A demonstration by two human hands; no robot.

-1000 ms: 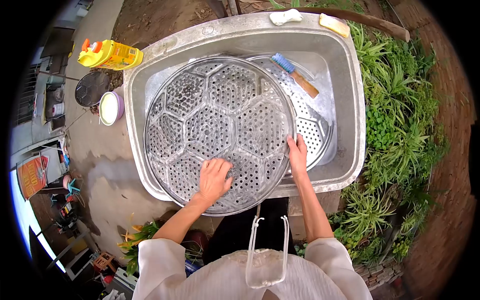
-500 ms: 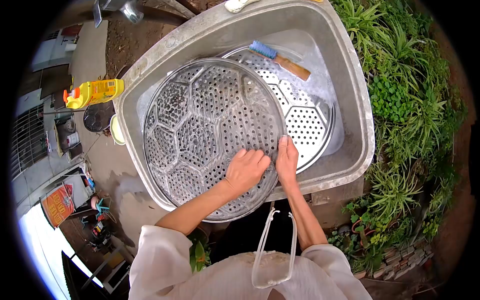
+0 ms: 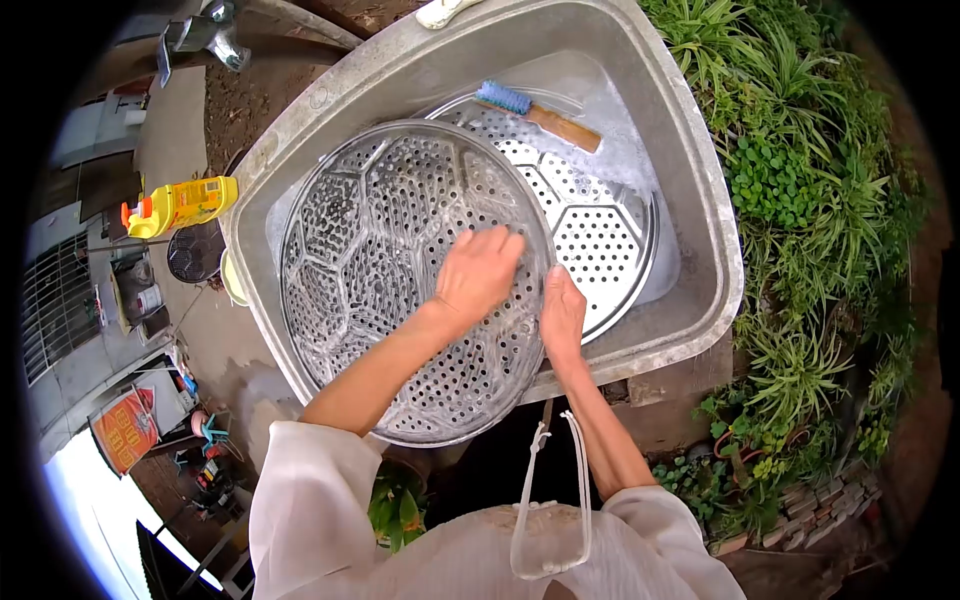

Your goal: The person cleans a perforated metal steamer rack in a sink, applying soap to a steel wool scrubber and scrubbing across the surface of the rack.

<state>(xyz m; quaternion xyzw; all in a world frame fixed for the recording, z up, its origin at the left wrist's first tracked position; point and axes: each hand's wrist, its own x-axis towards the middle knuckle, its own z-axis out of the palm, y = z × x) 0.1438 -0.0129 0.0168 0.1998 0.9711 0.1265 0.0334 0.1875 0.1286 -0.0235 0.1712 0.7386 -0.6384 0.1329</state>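
A round metal steamer tray (image 3: 385, 215), perforated and wet with suds, leans tilted in the basin over its near edge. My right hand (image 3: 563, 312) grips the tray's right rim, thumb on top. My left hand (image 3: 480, 268) is closed against the tray's face, right of its middle; whatever lies under its curled fingers is hidden. A second perforated steamer tray (image 3: 598, 243) lies partly in soapy water behind the first. Across its upper part rests a scrubbing brush (image 3: 560, 125) with blue bristles and a wooden handle.
The grey stone basin (image 3: 690, 330) surrounds both trays. A yellow bottle (image 3: 190, 207) with an orange cap stands off its left rim, near a pale green bowl (image 3: 233, 277). Part of a white object (image 3: 440, 12) sits on the far rim. Leafy plants (image 3: 800, 220) line the right side.
My left hand has moved up across the tray's face, away from my body. My right hand keeps its hold on the rim. The whole view has shifted slightly.
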